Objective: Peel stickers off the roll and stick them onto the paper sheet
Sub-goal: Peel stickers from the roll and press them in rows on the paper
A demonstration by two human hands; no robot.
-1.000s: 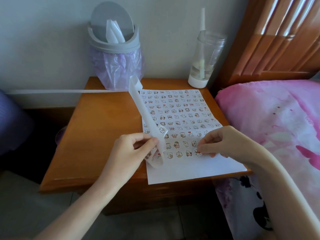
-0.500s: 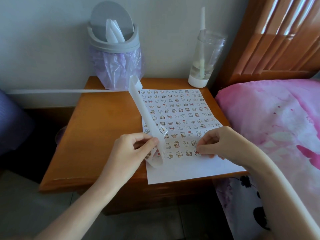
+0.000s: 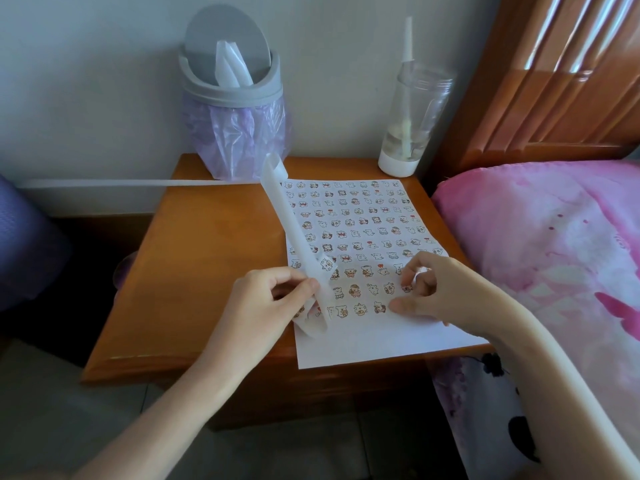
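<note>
A white paper sheet [image 3: 381, 344] lies on the wooden bedside table [image 3: 207, 265], most of it covered by rows of small cartoon stickers. The translucent sticker strip [image 3: 294, 233] rises from the sheet's near left corner toward the back, its end curled. My left hand [image 3: 266, 303] pinches the lower part of this strip between thumb and fingers, just left of the sheet. Over the sheet's lower right, my right hand [image 3: 446, 292] has its thumb tip on the paper beside the last sticker row. Its fingers are bent above a sticker and hold nothing.
A grey swing-lid bin [image 3: 232, 95] with a purple liner stands at the table's back. A clear bottle [image 3: 412, 123] with a straw is at the back right. A pink bed cover [image 3: 554, 254] and wooden headboard [image 3: 554, 81] border the right side.
My right index finger has lifted off the sticker it was pressing; the thumb stays on the paper. My left hand and the strip have barely moved.
</note>
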